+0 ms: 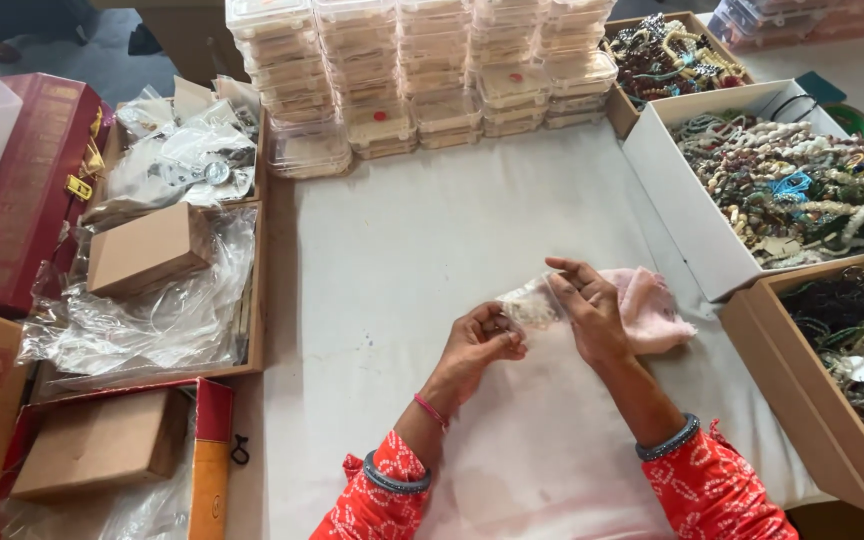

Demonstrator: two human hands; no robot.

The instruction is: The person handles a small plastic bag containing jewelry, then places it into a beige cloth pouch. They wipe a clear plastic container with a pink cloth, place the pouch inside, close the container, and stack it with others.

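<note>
Hands pinching clear pouch over white cloth.
Left hand (477,340) and right hand (587,305) grip pouch (530,303) at opposite ends, mid-table; pink cloth (652,310) lies under right hand, beside bead box (667,190).

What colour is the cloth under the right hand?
Pale pink cloth, partly under the right hand; the head view shows it.

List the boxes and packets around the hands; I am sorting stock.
Clear plastic cases: stacked rows, far middle.
White box: right, full of bead strings.
Brown box: near right, dark beads.
Small brown carton: left, on clear bags.
Small clear packet: held by left hand and right hand.
</note>
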